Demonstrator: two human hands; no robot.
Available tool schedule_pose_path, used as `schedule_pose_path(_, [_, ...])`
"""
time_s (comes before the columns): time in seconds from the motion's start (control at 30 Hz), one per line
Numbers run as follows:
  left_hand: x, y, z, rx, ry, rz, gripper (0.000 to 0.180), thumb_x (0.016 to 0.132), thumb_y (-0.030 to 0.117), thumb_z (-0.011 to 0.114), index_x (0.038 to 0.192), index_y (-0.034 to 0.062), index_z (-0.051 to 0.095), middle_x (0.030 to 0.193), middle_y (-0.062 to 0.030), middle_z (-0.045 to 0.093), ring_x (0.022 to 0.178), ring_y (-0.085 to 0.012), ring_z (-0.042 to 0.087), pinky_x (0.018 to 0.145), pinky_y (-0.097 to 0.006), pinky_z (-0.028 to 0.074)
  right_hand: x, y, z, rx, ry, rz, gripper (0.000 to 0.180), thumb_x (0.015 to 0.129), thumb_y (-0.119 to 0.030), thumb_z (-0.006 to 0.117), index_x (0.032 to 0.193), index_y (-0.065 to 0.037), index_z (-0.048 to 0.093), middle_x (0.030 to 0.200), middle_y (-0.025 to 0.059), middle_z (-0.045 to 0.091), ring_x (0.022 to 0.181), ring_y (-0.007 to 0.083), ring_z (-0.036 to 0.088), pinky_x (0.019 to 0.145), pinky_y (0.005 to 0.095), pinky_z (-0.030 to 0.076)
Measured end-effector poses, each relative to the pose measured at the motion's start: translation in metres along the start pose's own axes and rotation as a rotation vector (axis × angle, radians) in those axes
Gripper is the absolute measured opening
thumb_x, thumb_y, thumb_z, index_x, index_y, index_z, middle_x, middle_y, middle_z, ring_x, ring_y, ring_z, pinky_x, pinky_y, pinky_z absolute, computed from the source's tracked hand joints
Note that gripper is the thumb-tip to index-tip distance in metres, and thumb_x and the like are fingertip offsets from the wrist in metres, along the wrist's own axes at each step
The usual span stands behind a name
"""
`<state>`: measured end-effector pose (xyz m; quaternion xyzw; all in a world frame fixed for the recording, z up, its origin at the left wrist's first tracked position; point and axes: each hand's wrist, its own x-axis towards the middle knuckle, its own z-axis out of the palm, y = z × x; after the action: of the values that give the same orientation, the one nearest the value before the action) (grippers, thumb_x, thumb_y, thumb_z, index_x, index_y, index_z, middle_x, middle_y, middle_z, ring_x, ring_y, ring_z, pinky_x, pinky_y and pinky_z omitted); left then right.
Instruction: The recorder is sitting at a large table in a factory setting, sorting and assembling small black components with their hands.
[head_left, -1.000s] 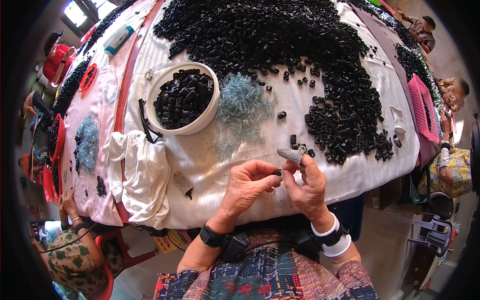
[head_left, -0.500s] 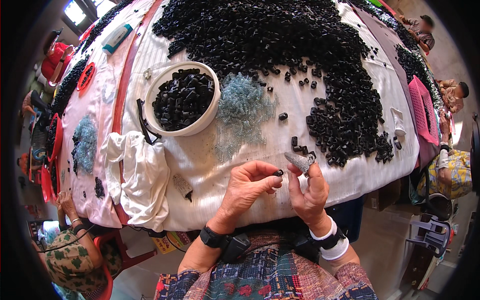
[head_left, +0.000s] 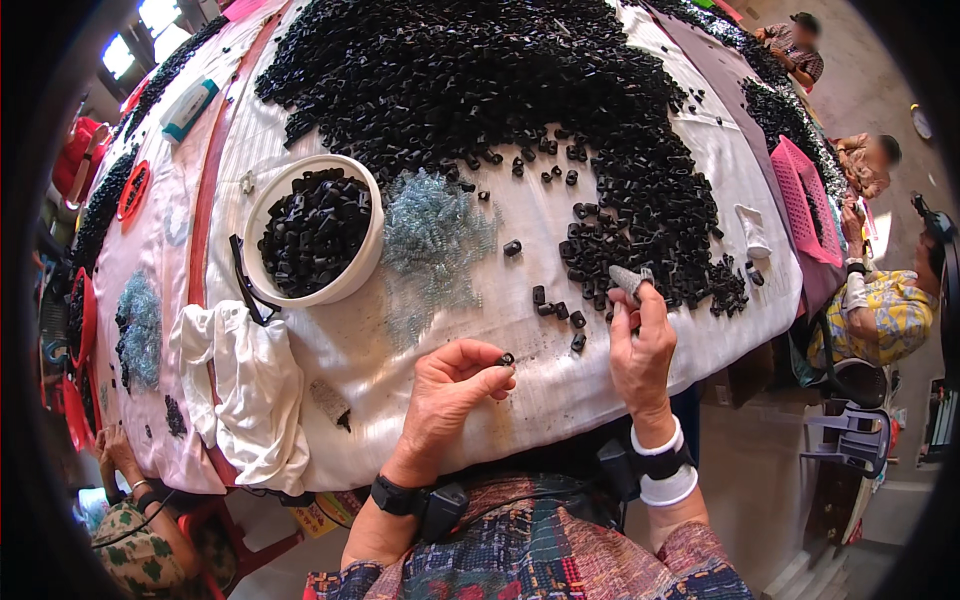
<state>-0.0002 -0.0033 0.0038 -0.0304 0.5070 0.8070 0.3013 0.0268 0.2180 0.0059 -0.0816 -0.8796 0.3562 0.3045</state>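
My left hand (head_left: 447,392) is held over the near part of the cloth, its thumb and index finger pinching a small black plastic part (head_left: 507,359). To the right, my right hand (head_left: 643,350) is at the near edge of the pile of loose black plastic parts (head_left: 640,235). A grey, speckled finger cover (head_left: 627,281) sits on one of its fingers. The fingers are curled together; whether a part lies between them is hidden. Several loose black parts (head_left: 556,308) lie between the two hands.
A white tub (head_left: 374,235) of black parts stands left of a heap of clear bluish coils (head_left: 435,225). White fabric (head_left: 245,385) and another grey finger cover (head_left: 330,402) lie nearer me. A pink basket (head_left: 805,200) is at right. Other people sit around the table.
My right hand has moved away from the left, to the edge of the black pile. The left hand still pinches its black part. The whole view has shifted a little.
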Motion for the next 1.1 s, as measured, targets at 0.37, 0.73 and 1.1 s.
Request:
schedule_pose_path(0.37, [0.000,0.000,-0.001,-0.015,0.009,-0.012,0.014,0.081,0.003,0.068,0.093,0.0004,0.062,0.082,-0.0050,0.066,0.072,-0.0110,0.064,0.065,-0.023,0.051,0.015,0.009,0.010,-0.194,-0.242,-0.232,0.037,0.078,0.008,0.054,0.115,0.005,0.051,0.099,0.0200,0.061,0.091,0.0320,0.060,0.080,0.0360,0.049])
schedule_pose_path(0.73, [-0.001,0.001,0.000,-0.005,0.007,-0.014,0.013,0.081,0.002,0.067,0.093,0.0004,0.062,0.081,-0.0048,0.066,0.071,-0.0109,0.063,0.066,-0.022,0.051,0.014,0.020,-0.012,0.127,0.001,0.115,0.033,0.084,0.008,0.049,0.116,0.000,0.053,0.092,0.0098,0.067,0.076,0.0144,0.064,0.067,0.0267,0.052])
schedule_pose_path(1.1, [0.000,-0.001,-0.001,-0.003,0.000,-0.011,0.014,0.081,0.002,0.068,0.093,0.0000,0.062,0.081,-0.0051,0.066,0.072,-0.0108,0.064,0.065,-0.022,0.052,0.026,0.013,0.013,-0.483,-0.135,-0.280,0.033,0.069,-0.004,0.070,0.100,-0.004,0.059,0.082,0.0077,0.060,0.081,0.0242,0.056,0.074,0.0359,0.045])
